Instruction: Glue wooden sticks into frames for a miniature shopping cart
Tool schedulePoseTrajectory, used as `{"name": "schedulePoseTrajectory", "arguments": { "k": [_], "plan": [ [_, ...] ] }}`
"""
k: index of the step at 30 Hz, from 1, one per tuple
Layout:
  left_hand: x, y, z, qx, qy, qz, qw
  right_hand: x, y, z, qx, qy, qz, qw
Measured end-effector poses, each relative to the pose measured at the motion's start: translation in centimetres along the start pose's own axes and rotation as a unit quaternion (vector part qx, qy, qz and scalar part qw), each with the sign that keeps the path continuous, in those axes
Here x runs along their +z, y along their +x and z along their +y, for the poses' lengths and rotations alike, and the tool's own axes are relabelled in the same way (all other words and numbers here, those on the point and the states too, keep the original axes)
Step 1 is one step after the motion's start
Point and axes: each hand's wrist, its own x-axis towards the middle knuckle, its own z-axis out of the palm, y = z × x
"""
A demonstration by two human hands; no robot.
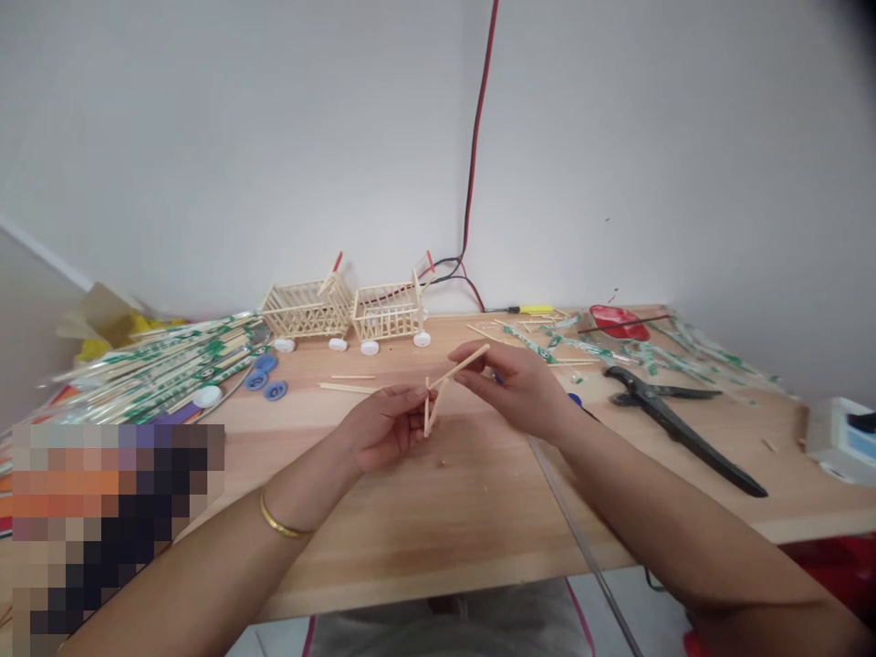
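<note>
My left hand (384, 426) pinches a short upright wooden stick (427, 408) above the wooden table (438, 511). My right hand (521, 383) pinches a longer wooden stick (460, 367) that slants down to meet the short one. Both hands hover over the middle of the table, fingers closed on the sticks. A gold bangle (280, 522) circles my left wrist.
Two small stick-built carts (346, 312) with white wheels stand at the back by the wall. Wrapped chopsticks (164, 370) and blue caps (266, 376) lie at left. Black scissors (677, 422), torn wrappers, a red dish (618, 321) and a white box (840, 440) lie at right. A red-black cable (477, 155) hangs down the wall.
</note>
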Motion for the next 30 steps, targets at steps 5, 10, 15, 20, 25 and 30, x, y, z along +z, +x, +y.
{"name": "schedulePoseTrajectory", "arguments": {
  "k": [5, 10, 15, 20, 25, 30],
  "plan": [
    [0.3, -0.1, -0.1, -0.008, 0.014, -0.009, 1.0, -0.1, 0.1, -0.1, -0.026, 0.032, -0.046, 0.998],
    [0.6, -0.4, -0.1, -0.02, 0.055, 0.006, 0.998, 0.3, 0.2, -0.3, -0.049, 0.046, -0.093, 0.993],
    [0.7, -0.3, -0.2, -0.002, 0.083, 0.028, 0.996, 0.6, 0.3, 0.0, -0.051, 0.031, -0.098, 0.993],
    [0.6, -0.2, -0.4, 0.054, 0.15, 0.053, 0.986, 0.9, 0.3, 0.7, -0.051, 0.02, -0.098, 0.994],
    [0.4, 0.1, -0.7, 0.084, 0.245, 0.056, 0.964, 1.2, 0.2, 0.9, -0.033, 0.03, -0.112, 0.993],
    [0.1, 0.2, -0.6, 0.122, 0.363, 0.06, 0.922, 1.5, 0.1, 0.7, -0.015, 0.047, -0.132, 0.99]
  ]
}}
